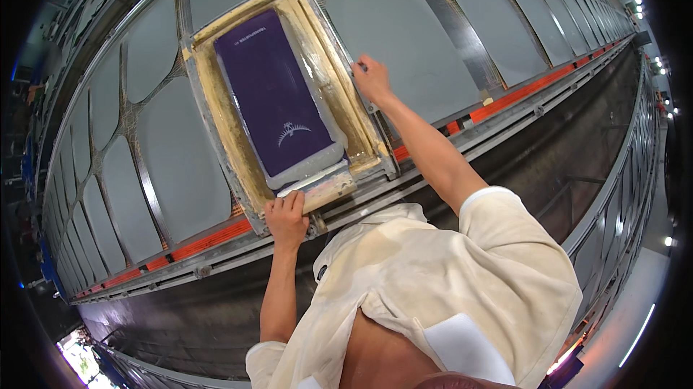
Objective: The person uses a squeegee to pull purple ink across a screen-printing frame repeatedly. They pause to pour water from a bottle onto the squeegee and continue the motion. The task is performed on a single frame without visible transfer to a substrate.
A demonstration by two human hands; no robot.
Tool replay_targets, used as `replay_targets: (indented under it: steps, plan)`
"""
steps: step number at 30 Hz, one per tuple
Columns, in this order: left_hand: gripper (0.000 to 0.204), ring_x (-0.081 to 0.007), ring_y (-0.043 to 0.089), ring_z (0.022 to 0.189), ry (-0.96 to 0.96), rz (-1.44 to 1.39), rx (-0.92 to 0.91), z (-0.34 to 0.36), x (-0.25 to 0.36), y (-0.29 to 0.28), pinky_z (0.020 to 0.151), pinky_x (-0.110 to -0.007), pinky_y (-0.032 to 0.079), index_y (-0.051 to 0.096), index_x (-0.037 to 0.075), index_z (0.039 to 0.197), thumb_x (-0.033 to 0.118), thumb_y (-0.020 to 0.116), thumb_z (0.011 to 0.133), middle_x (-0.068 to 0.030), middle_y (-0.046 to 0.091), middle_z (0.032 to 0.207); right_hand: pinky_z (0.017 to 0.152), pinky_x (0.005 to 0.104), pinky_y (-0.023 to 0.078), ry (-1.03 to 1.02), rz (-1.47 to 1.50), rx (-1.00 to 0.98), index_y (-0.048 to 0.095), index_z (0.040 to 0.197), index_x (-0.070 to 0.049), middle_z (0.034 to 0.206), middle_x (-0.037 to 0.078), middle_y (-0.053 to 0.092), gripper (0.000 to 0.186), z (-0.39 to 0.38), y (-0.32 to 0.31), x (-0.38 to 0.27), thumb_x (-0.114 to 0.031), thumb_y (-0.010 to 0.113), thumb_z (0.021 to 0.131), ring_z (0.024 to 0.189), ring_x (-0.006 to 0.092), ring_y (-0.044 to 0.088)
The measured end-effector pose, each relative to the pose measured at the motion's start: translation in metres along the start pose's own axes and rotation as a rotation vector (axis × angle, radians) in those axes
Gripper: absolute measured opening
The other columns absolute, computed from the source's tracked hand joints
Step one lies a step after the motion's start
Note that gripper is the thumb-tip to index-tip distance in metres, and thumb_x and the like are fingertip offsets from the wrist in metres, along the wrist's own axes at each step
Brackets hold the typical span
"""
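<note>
A screen printing frame [209, 111] with yellowed, tape-covered edges lies slanted across the table in front of me. Inside it shows a long dark purple panel [271, 96] with small white lettering near the far end and a pale curved emblem near the close end. Wet-looking grey-white residue borders the panel. At the frame's near end rests a pale bar [328, 190], perhaps a squeegee. My left hand [286, 221] is closed over the near left corner, fingers curled on the rim. My right hand [373, 82] is closed at the right side rail, its fingertips partly hidden.
Rows of grey rounded panels [397, 42] cover the long printing table on both sides of the frame. An orange strip [516, 100] and a metal rail [195, 271] run along its near edge. A dark trough-like surface [548, 165] lies between rails beside me.
</note>
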State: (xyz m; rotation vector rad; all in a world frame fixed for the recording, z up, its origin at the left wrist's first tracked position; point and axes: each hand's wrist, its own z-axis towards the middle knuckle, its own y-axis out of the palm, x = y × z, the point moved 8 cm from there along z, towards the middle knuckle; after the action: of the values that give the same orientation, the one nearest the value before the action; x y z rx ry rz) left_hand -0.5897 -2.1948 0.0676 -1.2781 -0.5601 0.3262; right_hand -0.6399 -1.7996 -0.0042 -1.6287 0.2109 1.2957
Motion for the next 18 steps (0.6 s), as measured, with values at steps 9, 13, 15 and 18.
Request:
replay_targets:
  steps: [9,13,15,18]
  plan:
    - [0.044,-0.0244,0.063,0.091,0.053,0.026,0.101,0.188,-0.128,0.017,0.084,-0.041,0.043,0.070,0.011,0.104,0.008,0.077,0.061,-0.0024,0.070,0.106,0.071,0.0471,0.051,0.167,-0.235,-0.245,0.068,0.102,-0.004,0.087,0.022,0.069,0.032,-0.012,0.003,-0.018,-0.035,0.059,0.097,0.077,0.0400,0.066]
    - [0.038,-0.0240,0.063,0.091,0.078,0.091,0.123,0.307,-0.209,0.029,0.086,-0.042,0.042,0.071,0.014,0.101,0.009,0.078,0.065,-0.0012,0.070,0.101,0.078,0.0468,0.054,0.043,-0.447,-0.472,0.071,0.114,-0.009,0.100,0.019,0.072,0.041,0.041,0.020,-0.044,-0.044,0.067,0.094,0.091,0.0380,0.068]
    - [0.029,-0.0264,0.066,0.084,0.104,-0.067,0.145,0.354,-0.237,0.024,0.082,-0.043,0.045,0.074,0.013,0.094,0.012,0.079,0.066,-0.0033,0.071,0.091,0.085,0.0458,0.055,-0.307,-0.232,-0.259,0.069,0.123,-0.007,0.113,0.020,0.069,0.052,0.092,0.037,-0.093,-0.047,0.073,0.089,0.107,0.0374,0.065]
    - [0.026,-0.0316,0.068,0.079,0.027,-0.175,0.063,0.403,-0.258,0.016,0.079,-0.046,0.049,0.077,0.013,0.094,0.020,0.082,0.069,-0.0074,0.073,0.081,0.094,0.0451,0.052,-0.705,-0.143,-0.319,0.067,0.124,-0.004,0.121,0.020,0.067,0.056,0.160,0.093,-0.178,-0.043,0.077,0.086,0.116,0.0373,0.061]
